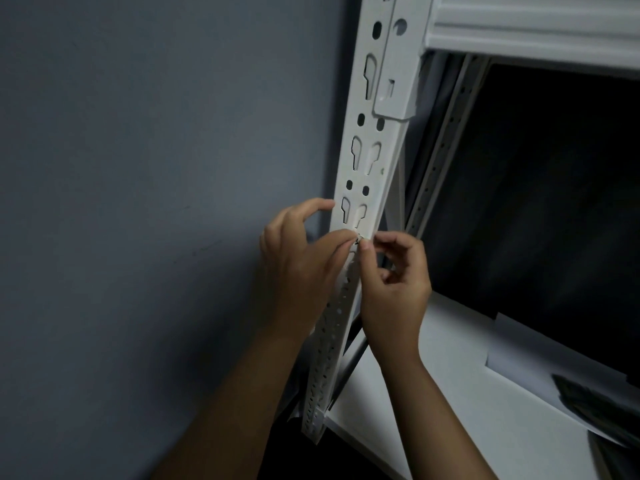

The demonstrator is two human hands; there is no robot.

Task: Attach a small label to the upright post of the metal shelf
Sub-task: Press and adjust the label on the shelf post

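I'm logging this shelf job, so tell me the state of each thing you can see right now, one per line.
label: tiny, pinched between both hands at the post, not clearly stuck yet
upright post: standing, slots uncovered
left hand: pinches the label
right hand: pinches the label
lower shelf board: fitted, flat items lying on it

We see the upright post [367, 168] running up from between our fingers, label [358, 240] pinched at its front face where left hand [301, 268] and right hand [394, 289] meet. Left of the fingers: wall [138, 202]. Above and right of them: shelf beam [533, 29] joined to the post. Behind the right fingers, a thinner perforated strip [440, 150]. Below right of them: lower shelf board [467, 393], sheets [519, 344] lying on it.
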